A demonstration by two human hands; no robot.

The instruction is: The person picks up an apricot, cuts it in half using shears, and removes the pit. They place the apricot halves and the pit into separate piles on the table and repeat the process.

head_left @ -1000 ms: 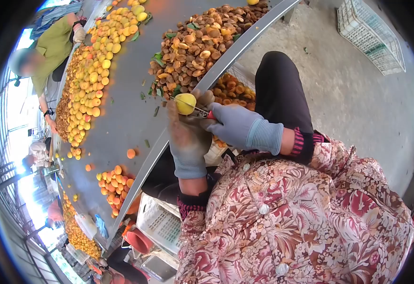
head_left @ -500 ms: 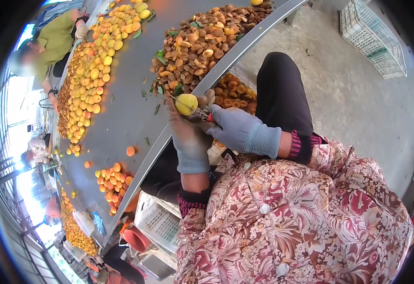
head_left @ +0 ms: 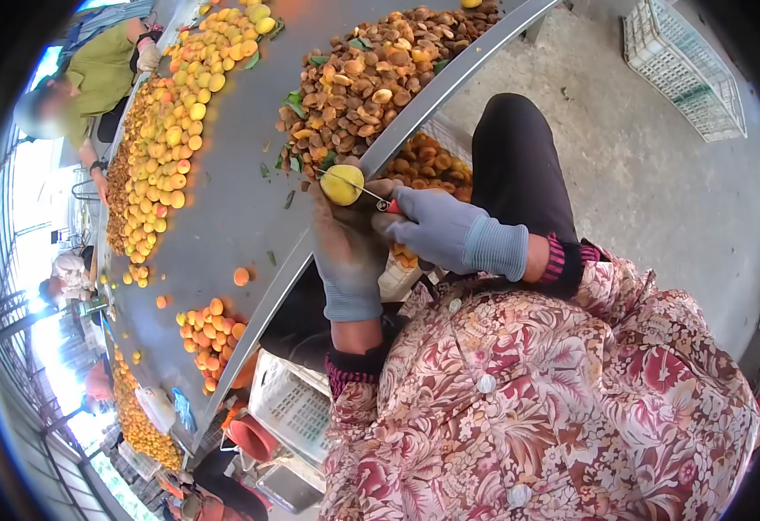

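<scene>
A yellow apricot (head_left: 343, 185) is held in the fingers of my gloved left hand (head_left: 345, 256), just over the table's metal rim. My right hand (head_left: 441, 227), in a grey glove, is closed round the red handle of a small knife (head_left: 389, 206). The knife's thin blade lies across the apricot. Beyond the fruit, a heap of brown apricot pits (head_left: 371, 82) with a few green leaves lies on the grey table (head_left: 241, 130). Below the rim, beside my knee, sits a crate of orange apricot halves (head_left: 432, 165).
A long pile of yellow apricots (head_left: 176, 130) runs along the table's far side, and a smaller orange apricot pile (head_left: 211, 334) lies at the left. Co-workers (head_left: 106, 74) sit opposite. White crates (head_left: 684, 69) stand on the floor, with a red bucket (head_left: 251, 437) below the table.
My right hand has shifted slightly right and down with the knife, and more of its blade shows. The apricot stays in my left hand, nearly in place.
</scene>
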